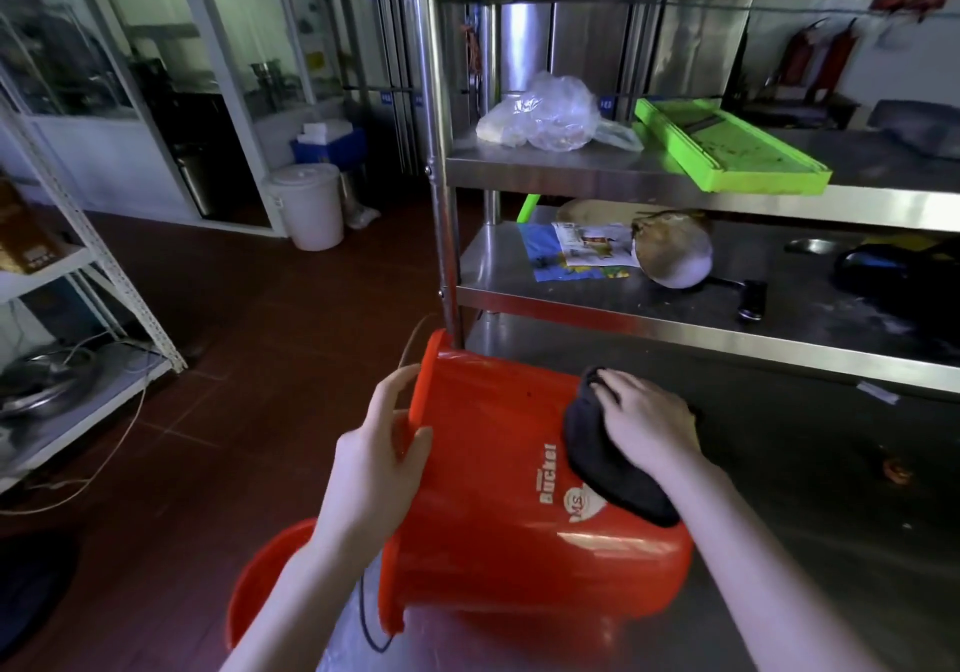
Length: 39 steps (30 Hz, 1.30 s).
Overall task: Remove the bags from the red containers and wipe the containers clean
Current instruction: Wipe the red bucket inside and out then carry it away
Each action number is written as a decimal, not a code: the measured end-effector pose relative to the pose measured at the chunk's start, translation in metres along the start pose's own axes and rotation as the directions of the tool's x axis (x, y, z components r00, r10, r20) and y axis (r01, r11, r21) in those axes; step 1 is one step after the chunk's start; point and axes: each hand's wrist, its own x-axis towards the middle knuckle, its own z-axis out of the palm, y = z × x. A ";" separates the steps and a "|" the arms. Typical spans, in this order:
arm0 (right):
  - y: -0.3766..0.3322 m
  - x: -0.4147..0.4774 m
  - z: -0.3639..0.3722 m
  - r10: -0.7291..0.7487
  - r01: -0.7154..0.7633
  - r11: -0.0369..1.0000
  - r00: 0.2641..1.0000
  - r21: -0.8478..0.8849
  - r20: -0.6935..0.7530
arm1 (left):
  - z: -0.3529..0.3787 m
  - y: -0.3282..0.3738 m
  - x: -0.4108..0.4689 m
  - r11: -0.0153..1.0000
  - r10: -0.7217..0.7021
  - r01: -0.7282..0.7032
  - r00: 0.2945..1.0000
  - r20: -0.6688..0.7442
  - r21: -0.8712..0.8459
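A red bucket [498, 531] lies on its side on the steel worktop [810, 541], its mouth facing left and its white logo turned up. My left hand [379, 458] grips the rim at the mouth, thumb outside and fingers curled over the edge. A dark cloth [602, 458] lies on the bucket's upper wall, and my right hand [647, 419] presses flat on it. Below the worktop edge a second red bucket [260, 583] stands on the floor, partly hidden behind my left forearm. A clear plastic bag [545, 117] lies crumpled on the middle shelf.
A steel shelf rack [675, 177] rises behind the worktop, holding a green tray [727, 146], a round pan [672, 250] and printed packets [576, 250]. A white lidded bin [309, 206] stands on the red floor [234, 333]. A white metal rack [78, 359] stands at left.
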 end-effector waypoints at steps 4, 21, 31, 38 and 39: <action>-0.088 -0.025 0.018 -0.349 0.344 0.937 0.924 -0.061 -0.155 | 0.002 -0.009 -0.011 0.999 0.023 -0.023 1.000 -0.003 -0.040; 0.001 -0.003 0.004 0.063 -0.064 0.998 0.997 0.009 0.047 | -0.009 -0.032 -0.037 0.992 0.036 -0.043 0.998 -0.060 -0.115; -0.141 -0.072 0.040 -0.491 0.482 0.871 0.849 -0.097 -0.195 | -0.041 -0.022 -0.011 0.995 -0.085 0.089 0.994 0.075 -0.055; -0.115 -0.125 0.068 -0.579 0.582 0.809 0.766 -0.080 -0.281 | -0.009 0.014 0.067 0.901 -0.208 0.112 0.959 0.191 0.419; -0.103 -0.124 0.067 -0.550 0.559 0.827 0.782 -0.064 -0.293 | -0.006 0.013 0.070 0.886 -0.212 0.107 0.959 0.190 0.451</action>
